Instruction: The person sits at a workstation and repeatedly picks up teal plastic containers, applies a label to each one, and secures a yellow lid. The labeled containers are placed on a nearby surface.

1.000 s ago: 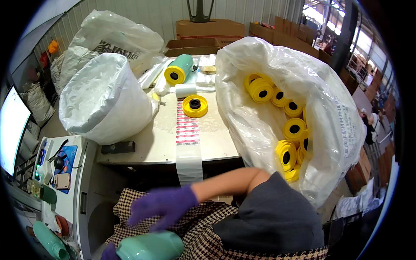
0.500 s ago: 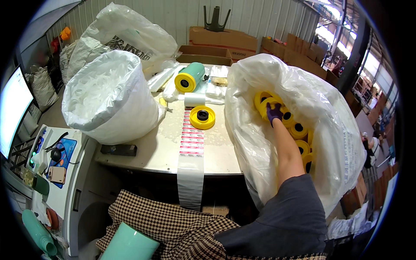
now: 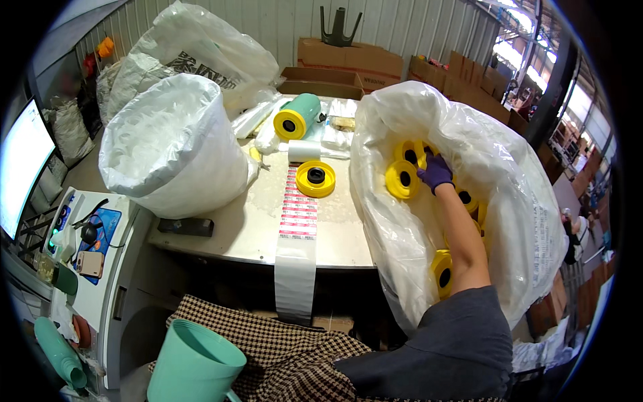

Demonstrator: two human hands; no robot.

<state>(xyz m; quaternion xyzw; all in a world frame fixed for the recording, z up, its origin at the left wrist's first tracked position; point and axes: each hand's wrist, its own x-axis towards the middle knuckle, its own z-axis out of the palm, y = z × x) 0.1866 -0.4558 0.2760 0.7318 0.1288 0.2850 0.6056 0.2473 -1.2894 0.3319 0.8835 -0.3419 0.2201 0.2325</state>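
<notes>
Purple-gloved right hand: deep in the big bag, and it has worked a little further right among the caps than half a second ago.
Fingers: bent, up against the near cap; whether they have truly closed on it, I can't tell.
Left hand: out of view, so no call on its fingers.
Loose cap: there it is, yellow with a black centre, lying just left of the glove, face now in full view where the hand covered that spot before.
Lower cap: now plain to see left of the forearm, inside the bag.
Lap jar: what a change! It showed its smooth side; now it tips up, round open mouth in sight, resting against the checked cloth.
Table: no change here; the capped jar lies on its side, and the table cap sits on the label strip.
Strip print: pink bands with tiny dark type, too small to make out.
Bag print: small, faint characters down the big bag's right side.
Sack print: large dark characters on the rear sack, partly folded away.
Carton print: one short dark line on the brown carton.
</notes>
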